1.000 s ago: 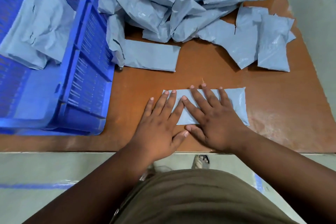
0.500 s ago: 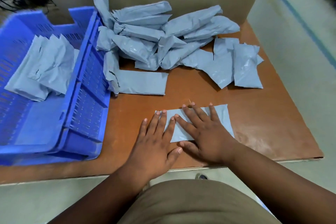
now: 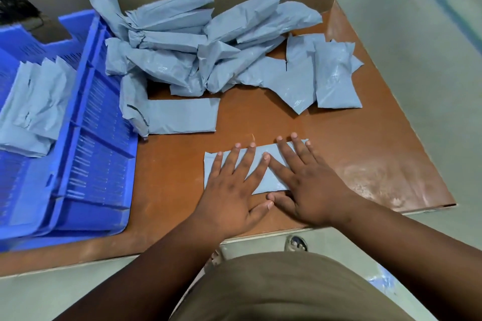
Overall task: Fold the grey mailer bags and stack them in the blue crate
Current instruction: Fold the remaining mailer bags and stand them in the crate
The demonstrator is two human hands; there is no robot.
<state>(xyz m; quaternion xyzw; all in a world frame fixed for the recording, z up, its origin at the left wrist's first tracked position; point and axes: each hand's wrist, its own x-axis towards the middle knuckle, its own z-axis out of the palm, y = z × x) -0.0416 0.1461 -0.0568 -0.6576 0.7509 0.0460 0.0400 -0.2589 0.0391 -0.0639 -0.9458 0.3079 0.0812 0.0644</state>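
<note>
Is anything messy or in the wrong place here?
Mostly the pile of mailer bags at the back of the table: crumpled and heaped, some edges look torn. One bag leans on the blue crate.

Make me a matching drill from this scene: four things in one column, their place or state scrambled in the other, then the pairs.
Things
1. mailer under the hands
2. loose mailer heap
3. folded mailers
4. left hand

Places or states
A. inside the blue crate
B. piled at the far side of the table, against the cardboard wall
C. flat, fingers spread, beside the right hand
D. pressed flat near the table's front edge

Pairs: 1-D, 2-B, 3-A, 4-C
</note>
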